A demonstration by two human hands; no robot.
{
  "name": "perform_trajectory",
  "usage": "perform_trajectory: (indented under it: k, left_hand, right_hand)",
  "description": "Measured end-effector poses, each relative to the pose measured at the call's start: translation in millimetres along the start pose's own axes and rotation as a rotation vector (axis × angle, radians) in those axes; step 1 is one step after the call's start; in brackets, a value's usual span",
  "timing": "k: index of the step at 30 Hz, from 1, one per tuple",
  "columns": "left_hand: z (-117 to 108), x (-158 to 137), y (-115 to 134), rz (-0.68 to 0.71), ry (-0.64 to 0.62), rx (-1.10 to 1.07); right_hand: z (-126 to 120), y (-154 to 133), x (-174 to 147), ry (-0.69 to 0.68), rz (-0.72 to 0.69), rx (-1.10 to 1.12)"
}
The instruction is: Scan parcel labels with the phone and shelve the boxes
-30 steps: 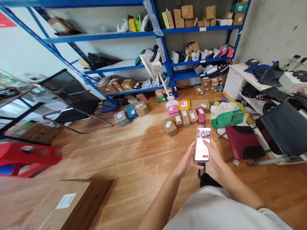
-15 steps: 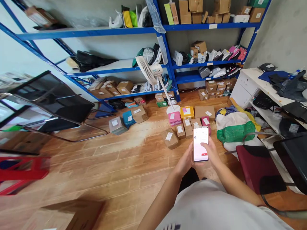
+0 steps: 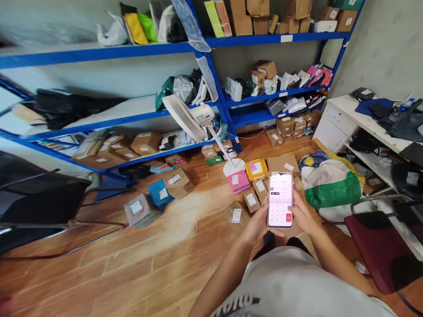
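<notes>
A smartphone (image 3: 280,200) is held upright between my two hands, its lit screen facing me with a number keypad and a red key. My left hand (image 3: 257,224) grips its left side and lower edge. My right hand (image 3: 301,215) holds the right side, with the thumb on the screen by the keypad. Just beyond the phone, on the floor, lie several parcels: a brown box (image 3: 238,216) with a white label, a pink parcel (image 3: 238,181), a yellow parcel (image 3: 257,170) and a flat carton (image 3: 282,165). The phone and hands hide part of this group.
A white standing fan (image 3: 194,119) stands before blue shelves (image 3: 99,52) loaded with parcels. A blue parcel (image 3: 161,194) and boxes lie on the left floor. To the right are a green and white sack (image 3: 333,185), a dark red chair (image 3: 373,246) and a white desk (image 3: 337,119).
A keypad now shows on the phone screen, and my right thumb has shifted to the screen's right side. The view has turned and moved closer to the shelves; the red stool has nearly left it.
</notes>
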State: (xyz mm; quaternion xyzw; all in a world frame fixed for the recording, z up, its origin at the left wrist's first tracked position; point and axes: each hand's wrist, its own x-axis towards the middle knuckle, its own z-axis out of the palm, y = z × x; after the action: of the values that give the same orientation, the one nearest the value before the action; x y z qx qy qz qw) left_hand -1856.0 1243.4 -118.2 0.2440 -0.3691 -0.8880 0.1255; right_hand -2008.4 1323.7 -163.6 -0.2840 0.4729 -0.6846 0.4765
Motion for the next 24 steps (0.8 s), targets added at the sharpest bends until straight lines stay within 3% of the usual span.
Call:
perform_trajectory:
  k: [7, 14, 20, 24]
  left_hand:
    - [-22.3, 21.8, 35.5, -0.052, -0.011, -0.026]
    - [-37.1, 34.8, 49.6, -0.049, 0.005, -0.052]
    - [-40.6, 41.6, 57.3, -0.063, 0.064, 0.006]
    - [-46.5, 42.6, 57.4, -0.051, 0.106, 0.025]
  right_hand:
    - [14.9, -4.1, 38.9, 0.036, -0.04, -0.059]
    - [29.6, -8.5, 60.9, 0.05, -0.026, -0.017]
    - [30.4, -12.2, 64.1, -0.123, -0.024, -0.058]
    - [33.4, -11.3, 67.9, -0.07, -0.018, -0.05]
